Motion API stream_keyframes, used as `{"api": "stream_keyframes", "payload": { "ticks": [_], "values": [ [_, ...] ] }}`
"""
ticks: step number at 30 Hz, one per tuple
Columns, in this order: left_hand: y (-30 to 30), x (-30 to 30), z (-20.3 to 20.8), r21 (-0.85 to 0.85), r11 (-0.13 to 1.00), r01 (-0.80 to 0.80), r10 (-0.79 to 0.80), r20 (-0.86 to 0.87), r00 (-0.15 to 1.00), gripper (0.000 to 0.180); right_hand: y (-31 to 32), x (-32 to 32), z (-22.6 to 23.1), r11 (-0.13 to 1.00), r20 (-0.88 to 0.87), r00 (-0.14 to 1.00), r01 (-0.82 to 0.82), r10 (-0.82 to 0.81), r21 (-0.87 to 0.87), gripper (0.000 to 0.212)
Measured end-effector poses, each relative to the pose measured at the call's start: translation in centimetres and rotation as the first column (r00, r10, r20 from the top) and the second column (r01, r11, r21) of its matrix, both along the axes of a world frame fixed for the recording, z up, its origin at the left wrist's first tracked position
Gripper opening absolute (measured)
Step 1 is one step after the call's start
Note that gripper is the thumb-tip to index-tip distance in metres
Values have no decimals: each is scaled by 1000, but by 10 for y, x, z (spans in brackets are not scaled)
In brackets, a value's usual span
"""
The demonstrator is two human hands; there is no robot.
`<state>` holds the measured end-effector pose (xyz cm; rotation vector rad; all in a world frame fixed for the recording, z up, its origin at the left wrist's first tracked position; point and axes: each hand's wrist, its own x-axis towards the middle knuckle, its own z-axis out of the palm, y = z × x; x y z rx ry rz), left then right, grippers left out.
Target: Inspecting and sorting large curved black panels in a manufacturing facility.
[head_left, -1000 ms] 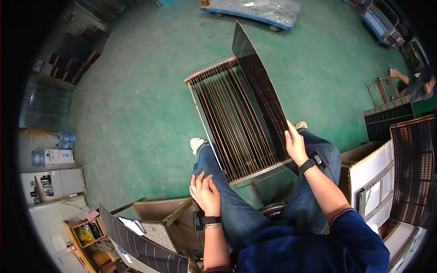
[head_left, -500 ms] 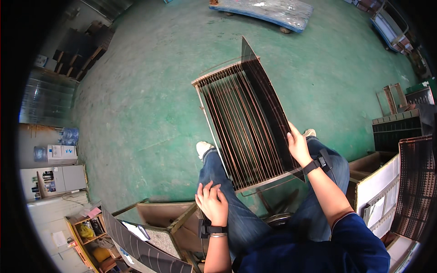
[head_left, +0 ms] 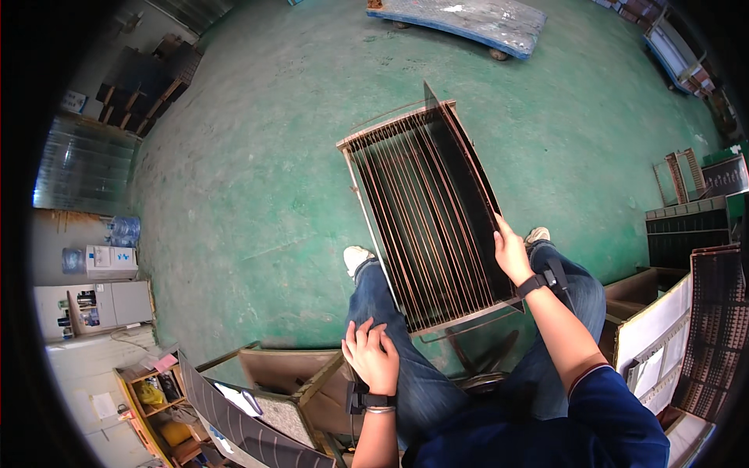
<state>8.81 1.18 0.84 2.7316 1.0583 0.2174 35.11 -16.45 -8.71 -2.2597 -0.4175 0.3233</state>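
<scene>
A slotted rack (head_left: 460, 316) stands on the floor between my legs, with rows of thin copper-coloured dividers across it. A thin dark panel (head_left: 462, 175) sits upright in a slot near the rack's right side, its far corner sticking up above the frame. My right hand (head_left: 511, 253) is on the panel's upper right edge, thumb on one face and fingers along the other. My left hand (head_left: 372, 359) rests over my left thigh with its fingers apart, holding nothing. How far down the panel's lower edge reaches is hidden.
Beside me on the left is a wooden crate (head_left: 269, 366) with a dark striped panel (head_left: 257, 425) leaning at it. Right of me are a white-sided bin (head_left: 651, 335) and dark racks (head_left: 686, 234). A flat blue cart (head_left: 468, 23) stands beyond on the green floor.
The dark panel has sunk lower into the rack, its far corner now rising less above the frame. My right hand stays at its edge. My left hand has barely moved.
</scene>
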Motion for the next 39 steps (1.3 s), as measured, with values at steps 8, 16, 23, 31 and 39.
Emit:
{"api": "stream_keyframes", "payload": {
  "ticks": [8, 16, 23, 31, 39],
  "values": [
    [4, -3, -1, 3, 1000, -8, 9, -31, 999, 14, 4, -27, -82, 929, 194, 962, -115, 193, -353, 45],
    [5, -1, 1, -3, 1000, -27, 27, -64, 998, 14, -4, -37, -96, 835, 221, 939, -108, 264, -539, 40],
    [1, 8, 2, -16, 1000, -10, 10, -14, 1000, 14, -2, -41, -82, 926, 198, 969, -68, 151, -372, 24],
    [4, -4, -3, -35, 999, -27, 29, 75, 997, 13, -82, -18, 136, 1000, -120, 993, -18, 19, 8, 33],
    [-14, -26, 16, -837, 436, 332, 274, 474, 837, 38, -125, -82, 182, 567, -481, 876, 379, 35, 732, 35]
  ]
}}
